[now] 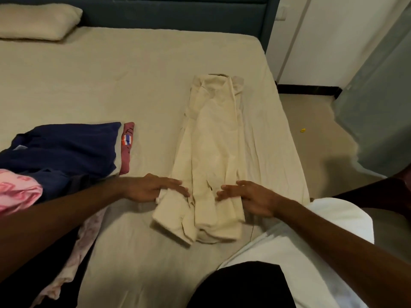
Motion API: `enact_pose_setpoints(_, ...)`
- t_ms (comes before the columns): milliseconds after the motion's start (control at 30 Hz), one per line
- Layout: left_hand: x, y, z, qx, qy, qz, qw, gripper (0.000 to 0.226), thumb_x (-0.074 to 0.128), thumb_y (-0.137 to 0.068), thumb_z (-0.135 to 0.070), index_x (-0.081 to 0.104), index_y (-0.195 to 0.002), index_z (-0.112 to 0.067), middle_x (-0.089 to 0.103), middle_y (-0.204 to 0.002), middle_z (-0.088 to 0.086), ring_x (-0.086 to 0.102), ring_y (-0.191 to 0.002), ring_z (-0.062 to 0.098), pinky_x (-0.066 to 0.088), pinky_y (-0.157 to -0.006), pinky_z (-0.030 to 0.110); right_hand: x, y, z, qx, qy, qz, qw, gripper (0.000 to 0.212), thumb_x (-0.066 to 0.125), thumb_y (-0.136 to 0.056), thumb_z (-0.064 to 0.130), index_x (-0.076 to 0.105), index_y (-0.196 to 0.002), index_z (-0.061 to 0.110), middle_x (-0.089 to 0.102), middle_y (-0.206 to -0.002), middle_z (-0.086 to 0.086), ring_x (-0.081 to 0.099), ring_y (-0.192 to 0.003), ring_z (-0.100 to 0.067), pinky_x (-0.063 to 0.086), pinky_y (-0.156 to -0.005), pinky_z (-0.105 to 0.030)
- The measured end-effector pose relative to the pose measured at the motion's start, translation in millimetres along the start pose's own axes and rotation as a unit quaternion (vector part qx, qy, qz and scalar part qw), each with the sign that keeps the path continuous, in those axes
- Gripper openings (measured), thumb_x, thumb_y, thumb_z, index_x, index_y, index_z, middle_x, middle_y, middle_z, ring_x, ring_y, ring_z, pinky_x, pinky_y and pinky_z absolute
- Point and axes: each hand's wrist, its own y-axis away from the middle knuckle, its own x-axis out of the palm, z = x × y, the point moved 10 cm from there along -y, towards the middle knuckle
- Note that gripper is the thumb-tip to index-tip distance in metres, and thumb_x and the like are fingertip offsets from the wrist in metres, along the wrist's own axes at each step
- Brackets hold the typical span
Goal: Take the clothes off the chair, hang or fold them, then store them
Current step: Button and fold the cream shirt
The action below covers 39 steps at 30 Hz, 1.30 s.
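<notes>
Two hands rest flat on one cream shirt [213, 156] laid lengthwise on the bed [89, 90]: the left hand [151, 187], fingers straight, presses the shirt's near left edge, while the right hand [246, 196], fingers loosely spread, touches its near right side, gripping nothing. Left of the shirt lies a pile of at least three garments, navy [66, 147], red [127, 150] and pink [17, 190], cut off by the frame. Beyond the shirt, one pillow [37, 21] sits partly out of view.

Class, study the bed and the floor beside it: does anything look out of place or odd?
Yes: a small yellow object lies alone on the floor right of the bed; too small to identify. A pale garment trails over the bed's near edge.
</notes>
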Motion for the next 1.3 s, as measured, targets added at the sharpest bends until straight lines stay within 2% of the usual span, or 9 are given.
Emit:
enact_pose_setpoints(67, -26.5, -5.5, 10.6, -0.067, 0.174, -0.032, 0.982, 0.034, 0.046, -0.107, -0.016, 0.053, -0.129, -0.041, 0.058, -0.127, -0.016, 0.054, -0.116, 0.003, 0.041, -0.102, 0.011, -32.0, -10.5, -19.0, 0.075, -0.245, -0.104, 0.961, 0.051, 0.035, -0.089, -0.002, 0.074, -0.112, 0.021, 0.074, -0.119, 0.002, 0.065, -0.116, -0.006, 0.046, -0.108, -0.032)
enact_pose_setpoints(133, -47.9, -14.3, 37.4, -0.133, 0.341, -0.095, 0.926, 0.020, 0.052, -0.104, -0.015, 0.063, -0.120, -0.022, 0.060, -0.108, 0.007, 0.057, -0.087, 0.019, 0.053, -0.078, 0.023, -46.4, -15.7, -49.1, 0.174, -0.378, -0.157, 0.895, 0.034, 0.039, -0.100, 0.000, 0.073, -0.103, 0.008, 0.076, -0.099, -0.004, 0.069, -0.093, -0.007, 0.055, -0.090, -0.037)
enact_pose_setpoints(233, -49.2, -28.5, 88.0, -0.217, 0.463, -0.209, 0.834, 0.033, 0.059, -0.100, -0.039, 0.063, -0.109, -0.007, 0.054, -0.080, 0.011, 0.050, -0.063, 0.019, 0.047, -0.052, 0.032, -30.9, -15.0, -89.2, 0.299, -0.494, -0.191, 0.794, 0.029, 0.064, -0.092, 0.024, 0.067, -0.114, 0.005, 0.072, -0.112, -0.015, 0.068, -0.103, -0.027, 0.052, -0.085, -0.038)
enact_pose_setpoints(333, -37.7, -31.2, 96.7, -0.247, 0.500, -0.289, 0.778, 0.041, 0.071, -0.091, -0.045, 0.070, -0.105, -0.006, 0.059, -0.070, 0.002, 0.052, -0.060, 0.016, 0.040, -0.045, 0.027, -18.9, -13.2, -101.4, 0.338, -0.518, -0.207, 0.758, 0.063, 0.087, -0.062, 0.032, 0.069, -0.117, 0.007, 0.072, -0.119, -0.010, 0.064, -0.116, -0.030, 0.050, -0.099, -0.045)
enact_pose_setpoints(500, -26.9, -27.5, 105.2, -0.243, 0.510, -0.479, 0.672, 0.042, 0.087, -0.068, -0.044, 0.076, -0.086, -0.008, 0.075, -0.084, 0.005, 0.069, -0.078, 0.027, 0.057, -0.065, 0.039, -27.3, -21.0, -99.6, 0.330, -0.478, -0.310, 0.753, 0.057, 0.087, -0.072, 0.051, 0.073, -0.115, 0.016, 0.077, -0.108, 0.000, 0.071, -0.104, -0.021, 0.057, -0.094, -0.042)
enact_pose_setpoints(700, -24.7, -11.5, 86.1, -0.358, 0.307, -0.570, 0.673, 0.043, 0.049, -0.101, -0.049, 0.064, -0.086, -0.011, 0.069, -0.094, 0.015, 0.065, -0.090, 0.038, 0.046, -0.073, 0.038, -37.9, 1.0, -93.3, 0.413, -0.290, -0.435, 0.745, 0.044, 0.050, -0.103, 0.044, 0.068, -0.112, 0.004, 0.068, -0.110, -0.009, 0.063, -0.104, -0.029, 0.053, -0.094, -0.041)
enact_pose_setpoints(867, -18.4, -5.2, 86.2, -0.335, 0.305, -0.542, 0.708, 0.032, 0.058, -0.094, -0.029, 0.059, -0.070, -0.009, 0.061, -0.073, 0.009, 0.061, -0.077, 0.033, 0.040, -0.064, 0.034, -39.0, 28.1, -98.9, 0.435, -0.286, -0.430, 0.738, 0.031, 0.067, -0.095, 0.031, 0.058, -0.075, 0.009, 0.060, -0.075, -0.004, 0.058, -0.077, -0.024, 0.046, -0.068, -0.031)
enact_pose_setpoints(1167, -62.1, 0.6, 74.6, -0.324, 0.219, -0.549, 0.739, 0.050, 0.062, -0.095, -0.045, 0.051, -0.060, -0.012, 0.055, -0.063, 0.004, 0.057, -0.070, 0.028, 0.033, -0.058, 0.033, -45.6, 34.3, -79.4, 0.423, -0.193, -0.429, 0.774, 0.041, 0.065, -0.094, 0.049, 0.063, -0.111, 0.012, 0.063, -0.106, -0.004, 0.060, -0.099, -0.025, 0.052, -0.093, -0.038)
enact_pose_setpoints(1300, -65.1, -3.9, 97.7, -0.370, 0.261, -0.527, 0.719, 0.047, 0.060, -0.097, -0.044, 0.062, -0.070, -0.005, 0.064, -0.074, 0.011, 0.061, -0.070, 0.027, 0.046, -0.064, 0.034, -50.3, 31.9, -88.6, 0.422, -0.184, -0.432, 0.776, 0.033, 0.066, -0.095, 0.041, 0.065, -0.090, 0.008, 0.068, -0.088, -0.005, 0.064, -0.094, -0.028, 0.046, -0.079, -0.032)
